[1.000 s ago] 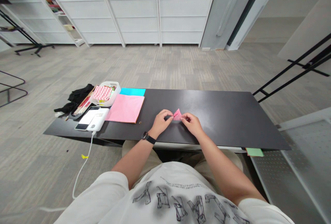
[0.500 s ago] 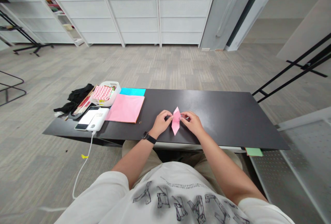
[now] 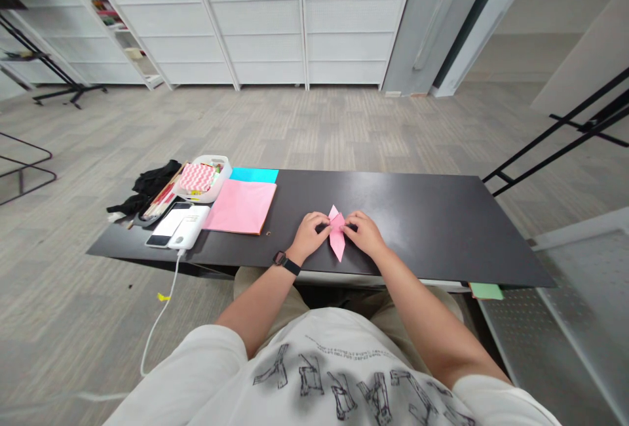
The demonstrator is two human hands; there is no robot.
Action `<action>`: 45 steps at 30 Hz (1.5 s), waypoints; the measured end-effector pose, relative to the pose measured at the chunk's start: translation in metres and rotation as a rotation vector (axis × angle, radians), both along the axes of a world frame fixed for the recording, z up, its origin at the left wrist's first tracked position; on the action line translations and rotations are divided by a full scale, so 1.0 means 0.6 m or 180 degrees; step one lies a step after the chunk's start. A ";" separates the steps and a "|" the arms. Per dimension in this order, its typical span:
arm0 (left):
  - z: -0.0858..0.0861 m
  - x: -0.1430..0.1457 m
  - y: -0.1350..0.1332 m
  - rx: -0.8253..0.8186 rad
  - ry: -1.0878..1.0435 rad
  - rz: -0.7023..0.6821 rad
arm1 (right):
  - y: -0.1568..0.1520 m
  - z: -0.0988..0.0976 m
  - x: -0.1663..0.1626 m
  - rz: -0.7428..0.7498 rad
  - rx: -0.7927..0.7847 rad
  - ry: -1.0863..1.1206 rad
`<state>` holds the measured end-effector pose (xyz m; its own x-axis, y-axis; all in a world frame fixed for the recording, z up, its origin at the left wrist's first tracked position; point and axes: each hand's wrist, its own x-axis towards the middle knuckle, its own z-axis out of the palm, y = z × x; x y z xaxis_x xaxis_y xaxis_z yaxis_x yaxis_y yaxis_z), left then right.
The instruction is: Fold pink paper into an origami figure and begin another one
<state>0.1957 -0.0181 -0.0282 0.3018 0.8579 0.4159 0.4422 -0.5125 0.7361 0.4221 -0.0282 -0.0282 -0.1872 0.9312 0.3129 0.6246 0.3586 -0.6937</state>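
Observation:
A folded piece of pink origami paper [image 3: 337, 240], long and pointed at both ends, is between my hands near the front edge of the dark table [image 3: 417, 216]. My left hand [image 3: 311, 232] pinches its left side with thumb and fingers. From the right, my right hand [image 3: 364, 232] grips the opposite side in the same way. Near the paper's far end a crease or folded flap shows. The fingertips partly cover the middle of the paper.
To the left lie a stack of pink paper [image 3: 243, 206] and a blue sheet [image 3: 254, 175]. Beyond them are a white basket [image 3: 223, 174], a phone [image 3: 170, 224], a white power bank [image 3: 189, 228] with a cable, and black cloth [image 3: 154, 178]. Green paper [image 3: 486, 291] sticks out below the table edge.
The pink paper has turned slightly, its near tip swinging right, and a fold now shows near its far end. My hands have drawn closer together over it.

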 end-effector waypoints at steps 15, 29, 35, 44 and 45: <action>0.011 0.012 -0.021 0.0516 0.0827 0.0042 | -0.028 0.019 -0.041 -0.0490 -0.0041 -0.0499; -0.006 -0.001 0.001 -0.0129 0.0019 0.0125 | -0.016 0.036 -0.007 0.0162 -0.0147 -0.0270; -0.014 -0.004 0.006 -0.0214 -0.0122 0.0197 | -0.003 0.058 -0.001 -0.0008 0.0347 0.0088; -0.007 -0.004 0.006 -0.0286 -0.0185 0.0168 | 0.013 0.104 -0.007 0.0285 0.0861 -0.0362; -0.006 -0.005 0.006 -0.0292 -0.0178 0.0171 | 0.014 0.105 -0.010 0.0308 0.0836 -0.0370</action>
<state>0.1930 -0.0147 -0.0320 0.2329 0.9074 0.3497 0.4242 -0.4184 0.8031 0.4161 -0.0201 0.0349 -0.3197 0.7973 0.5120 0.6485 0.5781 -0.4953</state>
